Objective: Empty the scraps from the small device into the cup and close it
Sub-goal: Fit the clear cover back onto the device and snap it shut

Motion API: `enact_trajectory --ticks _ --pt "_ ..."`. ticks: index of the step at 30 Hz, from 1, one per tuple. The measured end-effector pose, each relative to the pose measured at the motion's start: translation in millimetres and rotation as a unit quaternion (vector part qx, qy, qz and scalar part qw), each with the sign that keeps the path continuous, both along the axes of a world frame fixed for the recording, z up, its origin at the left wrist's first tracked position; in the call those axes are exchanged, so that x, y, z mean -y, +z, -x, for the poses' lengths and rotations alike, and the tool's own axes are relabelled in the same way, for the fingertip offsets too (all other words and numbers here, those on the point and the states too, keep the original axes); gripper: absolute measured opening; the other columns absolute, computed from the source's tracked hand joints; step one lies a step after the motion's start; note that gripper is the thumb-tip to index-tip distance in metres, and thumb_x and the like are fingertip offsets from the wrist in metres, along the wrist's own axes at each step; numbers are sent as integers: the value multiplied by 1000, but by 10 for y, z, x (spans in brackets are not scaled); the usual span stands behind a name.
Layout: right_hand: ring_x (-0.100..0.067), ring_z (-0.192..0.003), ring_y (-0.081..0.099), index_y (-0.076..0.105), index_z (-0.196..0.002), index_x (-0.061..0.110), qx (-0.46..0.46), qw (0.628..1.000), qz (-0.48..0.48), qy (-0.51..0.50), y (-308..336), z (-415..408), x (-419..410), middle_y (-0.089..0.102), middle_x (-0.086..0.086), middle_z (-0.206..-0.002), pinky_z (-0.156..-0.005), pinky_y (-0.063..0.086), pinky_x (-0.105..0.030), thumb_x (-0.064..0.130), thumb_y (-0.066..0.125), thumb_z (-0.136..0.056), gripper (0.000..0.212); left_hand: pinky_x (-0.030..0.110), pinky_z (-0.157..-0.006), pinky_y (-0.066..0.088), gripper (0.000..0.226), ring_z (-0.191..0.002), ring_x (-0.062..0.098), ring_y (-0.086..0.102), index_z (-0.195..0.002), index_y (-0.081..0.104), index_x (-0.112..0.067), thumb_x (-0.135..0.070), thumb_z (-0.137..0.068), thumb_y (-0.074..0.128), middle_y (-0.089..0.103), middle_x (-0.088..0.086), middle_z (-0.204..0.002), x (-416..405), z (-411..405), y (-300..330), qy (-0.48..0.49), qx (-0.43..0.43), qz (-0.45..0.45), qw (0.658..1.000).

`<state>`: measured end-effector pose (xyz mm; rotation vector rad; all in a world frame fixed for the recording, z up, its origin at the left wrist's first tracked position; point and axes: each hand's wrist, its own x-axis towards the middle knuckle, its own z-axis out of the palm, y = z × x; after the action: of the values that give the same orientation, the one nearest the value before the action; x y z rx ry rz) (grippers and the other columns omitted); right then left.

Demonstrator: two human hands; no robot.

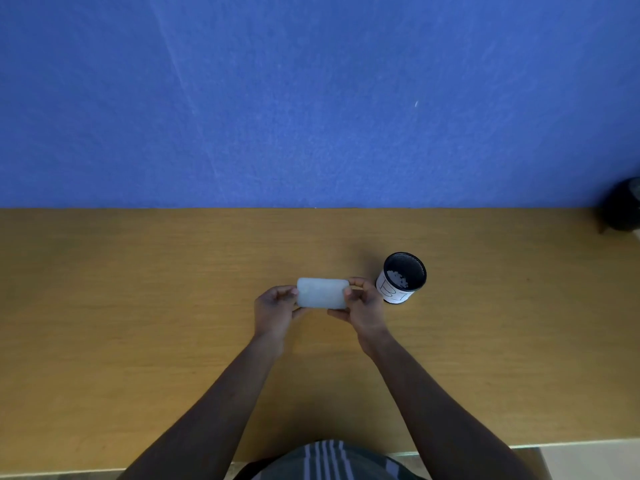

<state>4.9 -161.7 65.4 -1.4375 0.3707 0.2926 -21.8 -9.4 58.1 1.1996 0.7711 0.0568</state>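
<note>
A small pale, rounded rectangular device (pixel 322 293) is held level above the wooden table (pixel 138 289), between both hands. My left hand (pixel 273 310) grips its left end and my right hand (pixel 363 306) grips its right end. Just to the right stands the cup (pixel 403 277), black inside with a white paper label outside, upright on the table. White scraps (pixel 397 278) lie inside the cup. The device's underside is hidden, and I cannot tell whether it is open or closed.
A blue wall (pixel 311 98) rises right behind the table's far edge. A dark round object (pixel 623 209) sits at the far right edge. The table's near edge runs just in front of my striped shirt (pixel 329 459).
</note>
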Motion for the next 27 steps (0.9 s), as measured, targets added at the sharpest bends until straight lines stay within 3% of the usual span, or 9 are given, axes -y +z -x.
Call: enact_trajectory --ticks 6,11,15,18,22,27 --pt "-32 -100 62 57 -96 20 -13 999 11 43 5 2 64 55 -15 -105 -65 62 -39 18 56 -98 2 35 -69 62 17 -96 19 65 -97 64 -12 -23 -87 72 66 7 -100 21 22 53 -42 -22 -15 999" --pt "-27 -98 62 57 -100 13 -2 996 30 82 49 42 31 56 -14 -102 -63 63 -40 27 66 -91 19 22 -54 54 7 -85 15 62 -92 68 -22 -25 -87 72 63 0 -87 68 54 93 -98 6 -94 991" --pt "-24 -98 63 60 -105 11 22 991 64 113 58 87 -29 55 -9 -104 -63 63 -44 29 67 -90 24 40 -67 55 11 -81 20 62 -88 69 -17 -24 -83 76 62 -1 -79 108 57 109 -112 25 -127 985" --pt "-19 -92 63 61 -96 13 40 991 69 105 66 109 -83 55 -4 -100 -61 63 -40 28 68 -90 19 48 -74 56 15 -84 25 63 -85 69 -16 -27 -81 78 63 1 -81 107 60 112 -122 30 -150 981" --pt "-23 -93 64 63 -95 13 60 986 129 88 60 105 -113 52 -11 -109 -59 63 -42 27 72 -87 19 33 -63 49 14 -67 -3 58 -77 67 -18 -24 -80 79 63 -6 -75 99 83 111 -132 66 -199 969" --pt "-24 -93 64 64 -94 12 76 982 151 89 62 117 -101 52 -11 -111 -59 63 -42 24 70 -88 15 37 -69 49 19 -88 26 62 -86 71 -8 -25 -81 79 66 15 -98 91 110 91 -125 63 -199 970"
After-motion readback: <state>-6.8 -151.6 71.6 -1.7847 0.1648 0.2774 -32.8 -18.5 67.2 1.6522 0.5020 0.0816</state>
